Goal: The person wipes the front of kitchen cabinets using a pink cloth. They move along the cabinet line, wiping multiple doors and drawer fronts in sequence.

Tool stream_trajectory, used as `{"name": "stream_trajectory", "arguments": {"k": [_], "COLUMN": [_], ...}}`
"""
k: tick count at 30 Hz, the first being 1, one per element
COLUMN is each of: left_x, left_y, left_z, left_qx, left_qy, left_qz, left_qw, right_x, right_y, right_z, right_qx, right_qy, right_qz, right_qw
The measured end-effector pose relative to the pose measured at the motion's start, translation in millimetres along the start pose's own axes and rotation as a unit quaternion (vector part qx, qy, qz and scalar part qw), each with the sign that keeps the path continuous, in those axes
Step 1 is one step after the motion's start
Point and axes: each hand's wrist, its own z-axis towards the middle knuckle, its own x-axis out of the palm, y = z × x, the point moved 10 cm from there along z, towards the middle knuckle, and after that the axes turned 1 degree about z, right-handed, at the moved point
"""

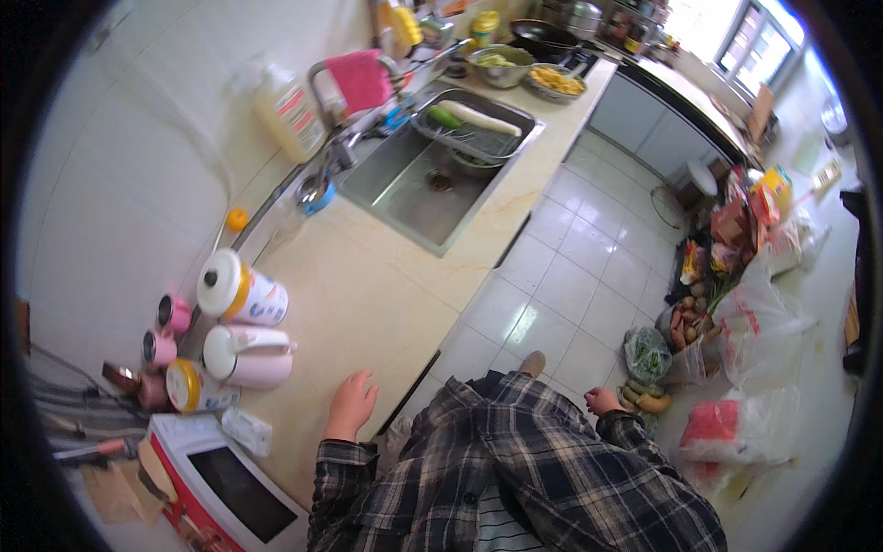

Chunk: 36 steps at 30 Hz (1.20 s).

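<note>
Beside the front edge of the pale counter (368, 285), my left hand (352, 405) is held low with its fingers loosely stretched and nothing in it. Whether it touches the counter, I cannot tell. Nearest to it are a pale pink kettle (253, 356) and a white microwave with a red side (216, 483). My right hand (602, 401) hangs out on the other side of my body, empty, its fingers slightly curved. Beyond it on the floor lie some yellowish-green vegetables (647, 398) and a clear bag of greens (647, 354).
A steel sink (395, 198) holds a basket (497, 140) with a long white radish (478, 118) and a green vegetable (444, 115). Bowls of food (555, 83) stand past it. White canisters (244, 287) line the wall. Plastic bags (754, 313) crowd the right side of the tiled floor (552, 267).
</note>
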Motion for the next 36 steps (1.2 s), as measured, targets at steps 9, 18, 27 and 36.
{"name": "stream_trajectory", "arguments": {"k": [9, 18, 27, 36], "left_x": [22, 24, -69, -216], "left_y": [-129, -202, -196, -239], "left_z": [101, 186, 232, 300], "left_qx": [0.085, 0.109, 0.076, 0.111], "left_qy": [0.022, 0.034, -0.024, -0.219], "left_qz": [0.076, 0.099, 0.226, 0.259], "left_qw": [0.993, 0.989, 0.971, 0.934], "right_x": [-28, -102, -129, -152], "right_y": [-178, -228, -250, -195], "right_z": [5, 23, 68, 55], "right_qx": [0.166, 0.181, 0.163, 0.123], "right_qy": [-0.022, -0.064, -0.058, -0.029], "right_qz": [0.137, 0.228, 0.301, 0.181], "right_qw": [0.976, 0.955, 0.938, 0.975]}}
